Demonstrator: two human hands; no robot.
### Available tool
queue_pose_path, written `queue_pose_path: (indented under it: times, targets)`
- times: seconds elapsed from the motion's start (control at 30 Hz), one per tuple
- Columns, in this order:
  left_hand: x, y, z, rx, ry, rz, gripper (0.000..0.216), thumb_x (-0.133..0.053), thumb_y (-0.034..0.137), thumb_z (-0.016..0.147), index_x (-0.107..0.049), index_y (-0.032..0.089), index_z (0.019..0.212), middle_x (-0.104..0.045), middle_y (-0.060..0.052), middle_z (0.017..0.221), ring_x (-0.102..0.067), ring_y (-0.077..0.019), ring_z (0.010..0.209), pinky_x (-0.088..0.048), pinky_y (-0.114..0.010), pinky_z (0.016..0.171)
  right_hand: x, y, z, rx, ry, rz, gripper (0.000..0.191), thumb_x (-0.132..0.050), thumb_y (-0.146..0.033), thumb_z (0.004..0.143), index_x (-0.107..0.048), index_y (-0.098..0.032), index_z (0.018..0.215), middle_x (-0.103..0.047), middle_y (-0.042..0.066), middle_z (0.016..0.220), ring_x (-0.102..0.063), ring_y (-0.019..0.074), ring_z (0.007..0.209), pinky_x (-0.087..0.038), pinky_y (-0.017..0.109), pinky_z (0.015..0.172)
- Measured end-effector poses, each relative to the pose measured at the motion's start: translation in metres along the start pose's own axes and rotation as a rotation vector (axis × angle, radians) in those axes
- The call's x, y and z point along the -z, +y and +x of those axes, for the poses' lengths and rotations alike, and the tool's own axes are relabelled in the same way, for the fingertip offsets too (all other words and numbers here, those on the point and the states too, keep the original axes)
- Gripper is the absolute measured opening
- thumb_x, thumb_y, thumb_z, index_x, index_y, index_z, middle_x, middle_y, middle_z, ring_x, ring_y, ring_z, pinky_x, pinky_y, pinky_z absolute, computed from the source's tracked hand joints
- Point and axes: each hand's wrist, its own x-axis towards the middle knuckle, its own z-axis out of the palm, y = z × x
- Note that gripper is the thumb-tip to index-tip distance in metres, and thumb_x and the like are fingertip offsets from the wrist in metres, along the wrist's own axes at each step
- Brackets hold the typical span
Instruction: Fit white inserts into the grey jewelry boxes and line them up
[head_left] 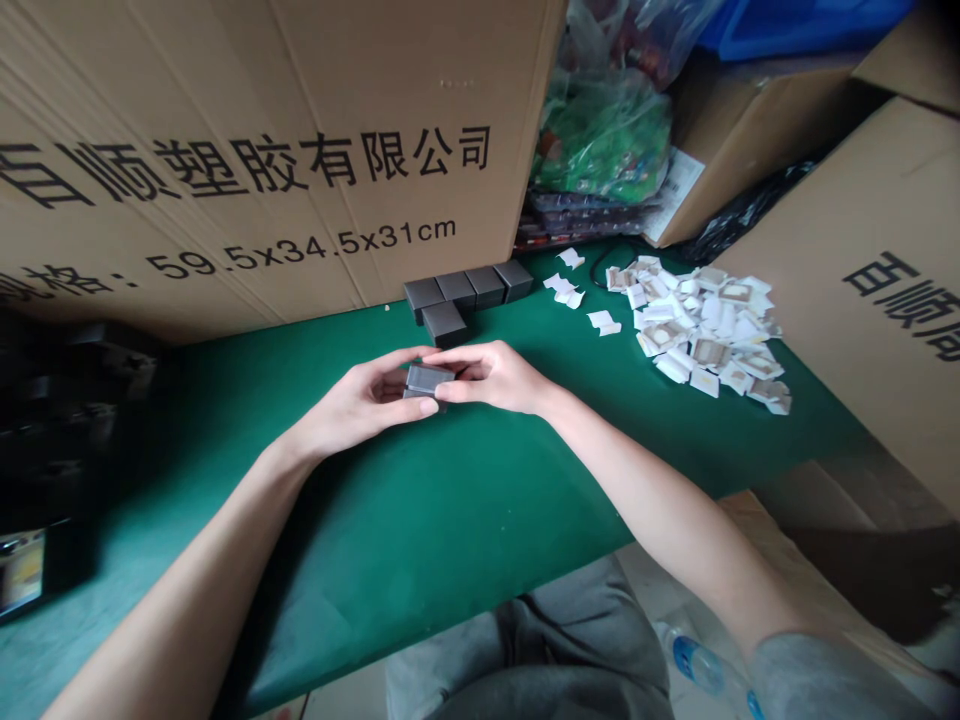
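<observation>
A small dark grey box point(429, 378) is held between both hands above the green table, with a seam line running across its front. My left hand point(375, 400) grips it from the left, thumb along the near lower side. From the right, my right hand point(491, 378) pinches it, thumb on the near side and fingers at the far side. Just beyond my hands, a similar grey box point(445, 324) rests on the table. Behind that one, several more grey boxes point(486, 287) stand in a row against a large carton.
The large carton point(300, 90) walls off the back of the green table point(420, 530). Folded white card pieces point(705, 320) lie heaped at right, a few loose ones beside them. Plastic bags point(607, 130) fill the back right. Another carton point(885, 290) stands at right; dark objects point(60, 430) sit at left.
</observation>
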Motion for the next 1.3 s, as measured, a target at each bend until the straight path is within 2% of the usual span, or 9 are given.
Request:
queue_pose_path:
  times: [0.23,0.47,0.8,1.3]
  targets:
    - [-0.0015,-0.0005,-0.0003,-0.009,0.001,-0.040,0.085,-0.085,0.045,0.074,-0.050,0.018,0.147,-0.071,-0.013,0.125,-0.069,-0.0270,0.110,-0.059,-0.033,0.089,-0.0018,-0.0009,0.0010,0.014,0.024,0.043,0.050,-0.082,-0.040,0.079,-0.072,-0.018,0.123,-0.074,0.009,0.123,-0.070,0.0234,0.110,-0.058,0.037,0.096]
    - [-0.0022,0.0018,0.0003,-0.034,0.004,0.000,0.076,-0.081,0.047,0.079,-0.054,0.017,0.144,-0.072,-0.012,0.119,-0.070,-0.0240,0.101,-0.058,-0.029,0.084,-0.0020,-0.0013,0.0011,0.034,-0.004,0.040,0.048,-0.079,-0.041,0.082,-0.072,-0.019,0.124,-0.074,0.008,0.123,-0.070,0.0230,0.109,-0.058,0.036,0.094]
    - [-0.0010,0.0010,-0.0003,-0.028,0.031,0.014,0.078,-0.080,0.049,0.079,-0.056,0.016,0.146,-0.072,-0.009,0.114,-0.066,-0.0225,0.100,-0.055,-0.030,0.090,-0.0010,0.0001,-0.0005,0.048,-0.009,0.008,0.047,-0.074,-0.042,0.087,-0.069,-0.018,0.128,-0.075,0.007,0.120,-0.072,0.0221,0.107,-0.057,0.034,0.093]
    - [-0.0017,0.0055,-0.0016,-0.025,0.009,0.068,0.078,-0.078,0.051,0.081,-0.055,0.016,0.146,-0.074,-0.009,0.116,-0.068,-0.0248,0.103,-0.057,-0.031,0.090,-0.0028,-0.0018,-0.0008,0.035,-0.005,0.010,0.046,-0.077,-0.039,0.083,-0.071,-0.015,0.122,-0.076,0.009,0.117,-0.072,0.0228,0.104,-0.059,0.036,0.090]
